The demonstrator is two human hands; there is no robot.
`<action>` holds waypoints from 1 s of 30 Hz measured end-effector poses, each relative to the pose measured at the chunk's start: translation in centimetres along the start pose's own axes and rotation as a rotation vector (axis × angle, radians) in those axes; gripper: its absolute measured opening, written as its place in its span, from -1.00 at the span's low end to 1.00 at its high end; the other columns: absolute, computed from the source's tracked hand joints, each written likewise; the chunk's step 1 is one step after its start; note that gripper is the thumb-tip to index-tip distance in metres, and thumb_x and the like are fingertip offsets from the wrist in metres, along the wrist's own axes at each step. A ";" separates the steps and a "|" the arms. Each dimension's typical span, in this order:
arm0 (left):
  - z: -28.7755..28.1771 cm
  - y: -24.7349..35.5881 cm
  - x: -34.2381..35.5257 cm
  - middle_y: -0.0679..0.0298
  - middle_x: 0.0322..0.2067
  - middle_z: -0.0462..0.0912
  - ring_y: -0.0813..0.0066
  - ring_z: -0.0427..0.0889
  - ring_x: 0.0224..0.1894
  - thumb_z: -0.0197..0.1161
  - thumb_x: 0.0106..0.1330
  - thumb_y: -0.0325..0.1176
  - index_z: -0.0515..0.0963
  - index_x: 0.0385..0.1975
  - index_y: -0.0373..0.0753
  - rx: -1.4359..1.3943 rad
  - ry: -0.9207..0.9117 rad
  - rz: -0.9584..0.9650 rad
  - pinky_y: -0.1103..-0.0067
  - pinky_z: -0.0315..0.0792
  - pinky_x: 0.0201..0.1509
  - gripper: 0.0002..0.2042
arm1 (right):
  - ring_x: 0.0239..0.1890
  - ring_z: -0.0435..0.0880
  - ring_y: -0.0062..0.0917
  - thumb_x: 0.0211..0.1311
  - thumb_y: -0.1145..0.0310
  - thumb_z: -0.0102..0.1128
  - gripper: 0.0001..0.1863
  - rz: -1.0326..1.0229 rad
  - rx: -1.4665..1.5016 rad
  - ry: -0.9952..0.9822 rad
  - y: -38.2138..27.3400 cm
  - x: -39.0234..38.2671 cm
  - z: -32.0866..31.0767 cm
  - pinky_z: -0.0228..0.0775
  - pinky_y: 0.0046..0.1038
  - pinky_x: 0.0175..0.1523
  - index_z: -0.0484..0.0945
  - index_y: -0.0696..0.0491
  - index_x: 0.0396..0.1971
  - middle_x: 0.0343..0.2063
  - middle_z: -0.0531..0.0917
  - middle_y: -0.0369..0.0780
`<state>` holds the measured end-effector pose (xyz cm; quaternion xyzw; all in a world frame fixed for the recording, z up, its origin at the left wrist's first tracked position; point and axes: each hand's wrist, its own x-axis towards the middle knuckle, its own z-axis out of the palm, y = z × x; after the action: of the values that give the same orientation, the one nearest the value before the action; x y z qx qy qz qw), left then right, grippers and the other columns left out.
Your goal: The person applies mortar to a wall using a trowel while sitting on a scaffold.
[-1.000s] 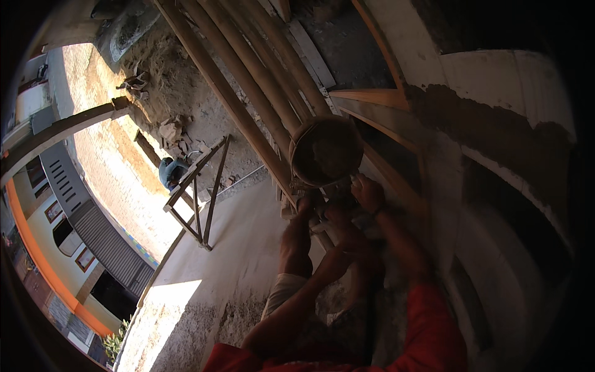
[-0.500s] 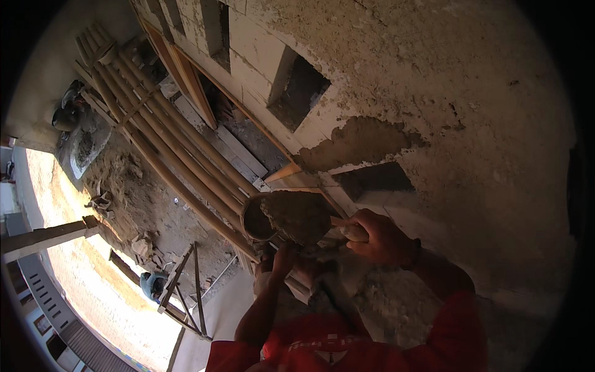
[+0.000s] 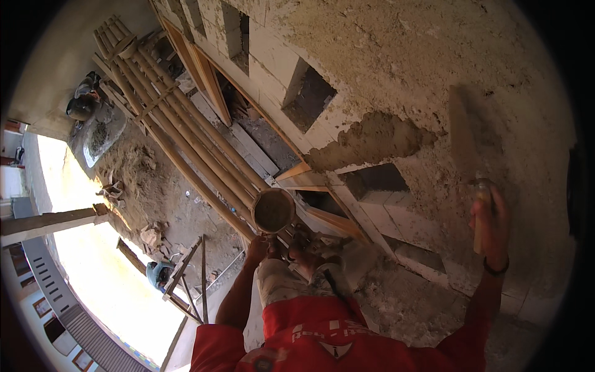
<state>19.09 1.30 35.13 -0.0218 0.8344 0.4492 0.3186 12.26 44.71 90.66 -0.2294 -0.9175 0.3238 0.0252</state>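
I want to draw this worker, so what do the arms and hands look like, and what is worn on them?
Both arms are bare from the short red sleeves of the shirt down. The left hand has no glove and nothing visible on its wrist. The right hand is gloveless too, with a thin dark band around its wrist. No rings or markings are clear enough to make out.

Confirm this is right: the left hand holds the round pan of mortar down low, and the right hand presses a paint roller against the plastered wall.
One thing is wrong: the head view shows no paint roller. The right hand grips a wooden-handled flat trowel laid against the plastered wall. The rest stands: the left hand holds the round pan of mortar down low.
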 end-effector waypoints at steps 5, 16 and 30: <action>-1.7 1.2 -0.7 0.00 -0.22 0.68 0.19 0.67 -0.12 0.22 0.21 -0.35 0.55 -0.06 -0.36 -0.188 0.088 -0.287 0.37 0.51 -0.06 -0.68 | -0.57 0.44 -0.73 0.29 -0.02 0.24 -0.36 -0.051 -0.126 -0.037 -0.9 -2.6 1.1 0.32 -0.56 -0.47 0.45 0.21 0.13 -0.54 0.52 -0.35; 13.3 1.4 0.3 0.04 -0.14 0.66 0.14 0.65 -0.06 0.13 0.28 -0.37 0.56 -0.09 -0.34 -0.170 -0.180 0.028 0.39 0.48 0.01 -0.73 | -0.14 0.66 0.01 0.17 0.27 0.19 -0.60 -0.172 -0.477 -0.954 26.1 -3.0 44.5 0.48 -0.02 -0.08 0.52 0.12 -0.02 -0.23 0.67 0.05; 20.1 -5.5 2.4 0.14 -0.13 0.58 0.40 0.56 -0.03 0.11 0.36 -0.40 0.44 0.01 -0.38 -0.824 -0.133 -0.321 0.49 0.41 0.08 -0.72 | -0.20 0.71 -0.08 0.15 0.32 0.14 -0.74 -0.293 -0.623 -1.077 40.4 1.3 77.9 0.56 -0.08 -0.09 0.59 0.13 -0.21 -0.31 0.69 0.03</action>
<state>29.23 13.95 21.91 -0.2473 0.5494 0.6894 0.4021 12.34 27.60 4.61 0.0968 -0.8745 0.1051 -0.4634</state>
